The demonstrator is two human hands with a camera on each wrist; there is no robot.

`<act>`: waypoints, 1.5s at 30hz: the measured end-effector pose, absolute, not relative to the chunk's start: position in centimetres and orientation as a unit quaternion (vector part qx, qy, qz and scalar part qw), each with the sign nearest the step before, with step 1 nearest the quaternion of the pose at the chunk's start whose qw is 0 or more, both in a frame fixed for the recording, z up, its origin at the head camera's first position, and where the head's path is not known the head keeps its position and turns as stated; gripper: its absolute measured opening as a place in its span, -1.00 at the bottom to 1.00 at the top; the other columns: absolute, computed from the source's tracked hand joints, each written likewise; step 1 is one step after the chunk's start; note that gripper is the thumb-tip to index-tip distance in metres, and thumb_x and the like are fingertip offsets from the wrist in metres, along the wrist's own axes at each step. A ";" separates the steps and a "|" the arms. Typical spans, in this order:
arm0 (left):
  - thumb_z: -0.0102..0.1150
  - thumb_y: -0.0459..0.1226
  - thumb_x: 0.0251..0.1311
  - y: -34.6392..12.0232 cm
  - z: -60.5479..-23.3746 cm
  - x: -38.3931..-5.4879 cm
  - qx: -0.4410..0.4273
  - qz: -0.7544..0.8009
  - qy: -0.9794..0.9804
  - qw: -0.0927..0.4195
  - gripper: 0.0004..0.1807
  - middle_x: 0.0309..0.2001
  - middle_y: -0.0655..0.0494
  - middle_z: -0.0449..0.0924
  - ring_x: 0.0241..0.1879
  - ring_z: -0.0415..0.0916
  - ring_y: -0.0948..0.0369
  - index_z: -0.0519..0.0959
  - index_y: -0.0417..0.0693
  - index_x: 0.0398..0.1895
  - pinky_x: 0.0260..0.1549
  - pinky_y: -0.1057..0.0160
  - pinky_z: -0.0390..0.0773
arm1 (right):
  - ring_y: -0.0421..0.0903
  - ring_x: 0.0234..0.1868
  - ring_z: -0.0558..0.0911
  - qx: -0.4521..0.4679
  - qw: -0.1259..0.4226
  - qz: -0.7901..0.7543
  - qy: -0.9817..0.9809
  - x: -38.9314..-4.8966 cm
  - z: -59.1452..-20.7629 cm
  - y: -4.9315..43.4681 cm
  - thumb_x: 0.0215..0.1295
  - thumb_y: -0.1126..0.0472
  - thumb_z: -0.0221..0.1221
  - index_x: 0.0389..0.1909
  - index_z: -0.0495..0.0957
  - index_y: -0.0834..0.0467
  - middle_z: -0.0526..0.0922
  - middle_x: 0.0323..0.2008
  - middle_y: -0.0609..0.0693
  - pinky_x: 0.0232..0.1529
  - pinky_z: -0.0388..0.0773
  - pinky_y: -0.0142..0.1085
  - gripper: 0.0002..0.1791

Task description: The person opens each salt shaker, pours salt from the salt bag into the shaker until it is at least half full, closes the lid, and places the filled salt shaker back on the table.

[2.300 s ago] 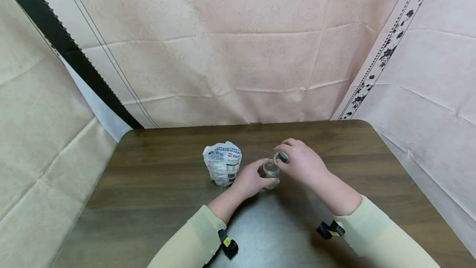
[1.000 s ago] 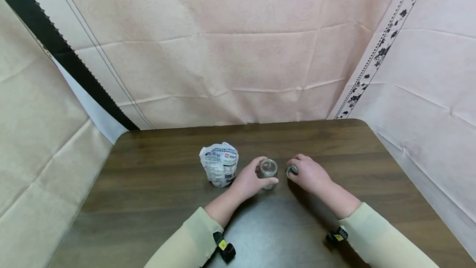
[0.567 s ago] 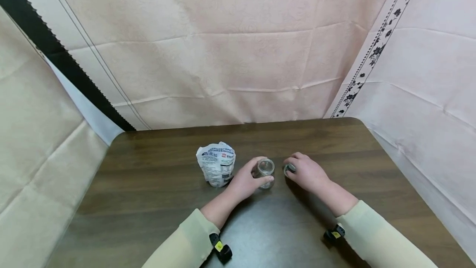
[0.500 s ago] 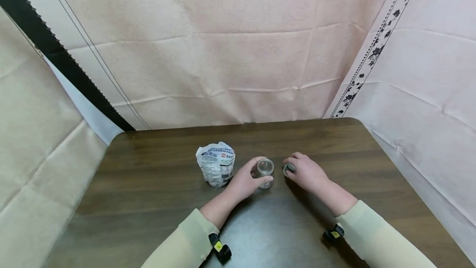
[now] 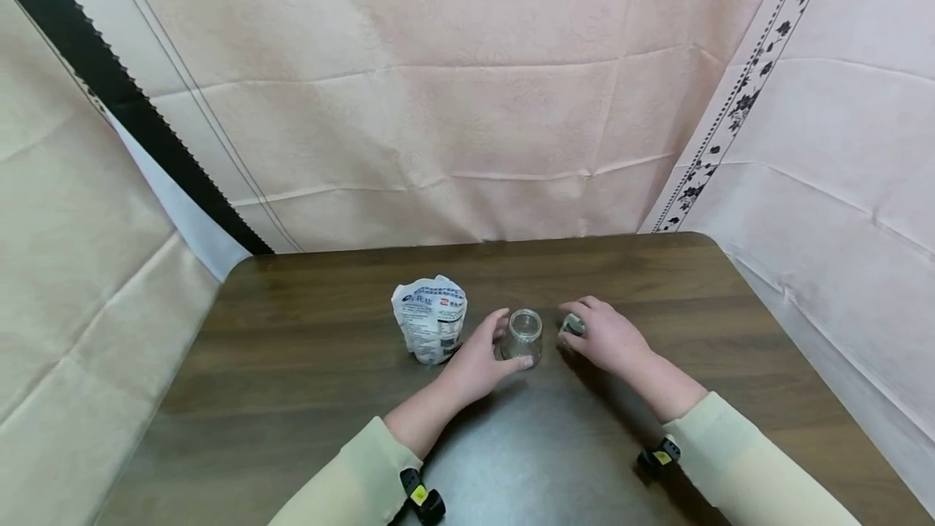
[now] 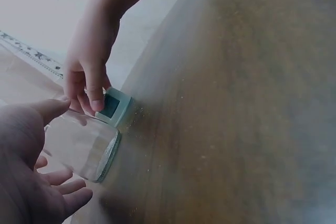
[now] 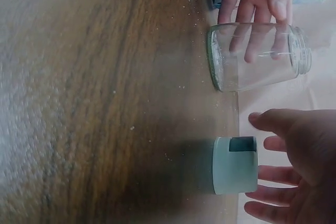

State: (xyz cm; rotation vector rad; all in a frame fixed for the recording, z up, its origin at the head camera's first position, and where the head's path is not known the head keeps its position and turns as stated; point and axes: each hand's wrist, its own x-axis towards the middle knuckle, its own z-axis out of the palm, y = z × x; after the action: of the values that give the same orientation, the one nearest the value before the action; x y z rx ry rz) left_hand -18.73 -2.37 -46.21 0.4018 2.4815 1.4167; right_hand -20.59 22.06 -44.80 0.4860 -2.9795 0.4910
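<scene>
A clear glass jar (image 5: 523, 335) stands upright and uncovered on the table, with a little pale residue at its base. My left hand (image 5: 478, 364) is spread beside it; thumb and fingers are loosely parted around the jar's left side, not gripping. To the right of the jar, a pale green lid (image 7: 235, 166) with a dark square panel rests on the table. My right hand (image 5: 606, 337) hovers right at the lid, its fingers relaxed and spread, with the thumb apart from it in the right wrist view.
A white printed pouch (image 5: 431, 321) stands left of the jar, behind my left hand. Small pale grains (image 7: 132, 128) are scattered over the brown wooden table (image 5: 292, 396). Light patterned cloth (image 5: 467, 104) hangs behind the table and at both sides.
Earlier my right hand carried the lid away from the jar and down onto the table. Since then, both hands have loosened: the left from the jar, the right from the lid.
</scene>
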 end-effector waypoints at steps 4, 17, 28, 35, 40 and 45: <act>0.39 0.00 0.17 -3.0 -46.1 -17.7 0.135 0.484 0.855 0.123 -0.07 0.36 0.02 0.36 0.34 0.31 0.04 0.11 0.02 0.52 0.25 -0.06 0.34 | 0.15 0.06 0.57 0.158 0.052 0.167 -0.972 -20.4 -44.4 22.0 0.25 0.02 0.33 0.18 0.57 0.13 0.57 0.04 0.14 -0.01 0.53 0.06 -0.49; 0.27 0.01 0.28 -6.3 -45.3 -14.2 0.121 0.493 0.850 0.140 -0.29 0.34 0.01 0.38 0.30 0.37 0.06 0.28 0.04 0.43 0.24 0.00 0.37 | 0.17 0.15 0.53 0.182 0.089 0.178 -0.963 -19.5 -42.2 21.8 0.31 0.02 0.27 0.14 0.59 0.16 0.59 0.07 0.13 0.17 0.39 0.14 -0.55; 0.26 -0.03 0.30 -10.6 -44.8 -12.6 0.086 0.503 0.852 0.120 -0.35 0.30 0.01 0.43 0.26 0.41 0.04 0.34 -0.03 0.38 0.21 -0.03 0.40 | 0.14 0.12 0.56 0.210 0.104 0.189 -0.954 -18.4 -40.6 20.3 0.32 0.04 0.25 0.08 0.62 0.16 0.62 0.03 0.10 0.15 0.41 0.12 -0.60; 0.27 0.00 0.29 -12.9 -44.6 -12.1 0.047 0.494 0.862 0.106 -0.38 0.27 0.02 0.48 0.25 0.42 0.02 0.38 0.01 0.35 0.21 -0.08 0.40 | 0.10 0.08 0.59 0.236 0.118 0.181 -0.947 -18.3 -39.9 19.4 0.31 0.04 0.26 0.05 0.64 0.16 0.64 -0.02 0.06 0.13 0.43 0.09 -0.62; 0.27 -0.01 0.29 -14.3 -44.5 -12.1 0.030 0.485 0.870 0.086 -0.40 0.23 0.05 0.50 0.22 0.44 0.02 0.40 0.01 0.33 0.19 -0.08 0.41 | 0.08 0.03 0.61 0.260 0.132 0.175 -0.941 -18.4 -39.3 18.8 0.29 0.06 0.29 0.03 0.65 0.17 0.65 -0.05 0.06 0.11 0.46 0.07 -0.63; 0.28 -0.01 0.28 -15.6 -44.3 -12.5 0.008 0.467 0.882 0.067 -0.43 0.22 0.07 0.51 0.20 0.47 0.03 0.44 0.02 0.30 0.16 -0.08 0.44 | 0.07 0.03 0.61 0.281 0.137 0.173 -0.934 -18.8 -38.4 17.8 0.30 0.05 0.29 0.03 0.64 0.16 0.65 -0.03 0.05 0.12 0.46 0.04 -0.63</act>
State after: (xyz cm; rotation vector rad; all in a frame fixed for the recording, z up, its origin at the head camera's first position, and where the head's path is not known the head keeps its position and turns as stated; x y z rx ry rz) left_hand -12.46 -15.55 -44.32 0.0238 2.6579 1.4060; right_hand -18.76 17.76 -38.38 0.8125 -2.7032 0.4997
